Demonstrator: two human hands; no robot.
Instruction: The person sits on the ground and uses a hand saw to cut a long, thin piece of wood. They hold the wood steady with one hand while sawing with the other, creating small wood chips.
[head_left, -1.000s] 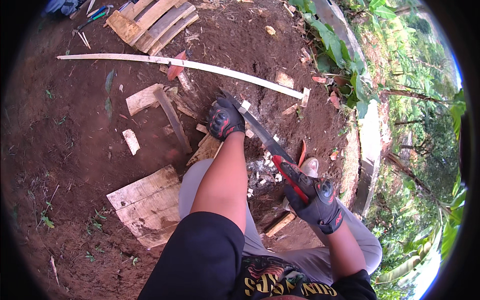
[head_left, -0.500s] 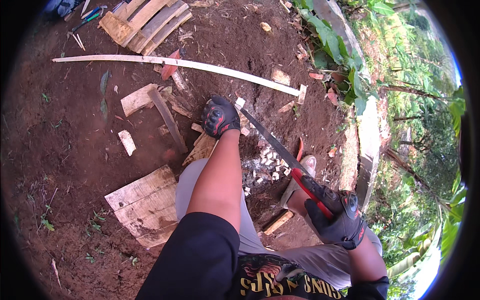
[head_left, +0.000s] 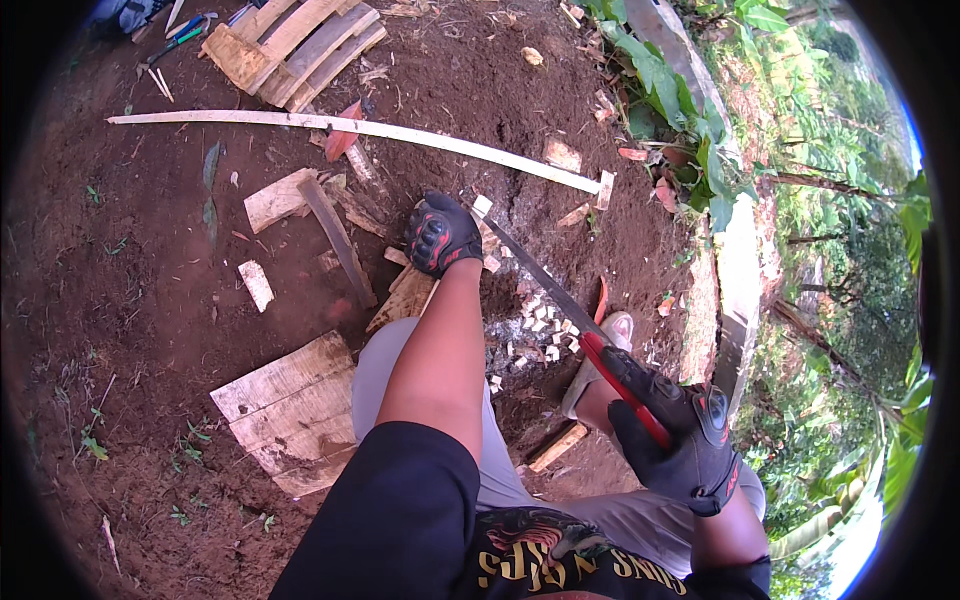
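My gloved left hand (head_left: 442,235) is closed in a fist on a pale wooden stick (head_left: 482,205), whose squared end pokes out past the fingers. The rest of that stick is hidden under the glove. My gloved right hand (head_left: 672,430) is wrapped round the red handle of a handsaw (head_left: 545,283). Its dark blade slants up to the left, with the tip close to the stick's end beside my left fist. Several small cut wooden blocks (head_left: 540,325) lie scattered on the greyish dirt below the blade. Boards (head_left: 405,300) rest under my left forearm.
A long thin wooden strip (head_left: 400,132) lies across the ground beyond my hands. A slatted wooden pallet piece (head_left: 300,50) sits at the far left. Nearer on the left is a panel of planks (head_left: 290,410). My shoe (head_left: 600,365) stands right of the blocks.
My right hand has drawn back slightly toward the lower right, pulling the saw with it. My left hand stays almost in place on the stick.
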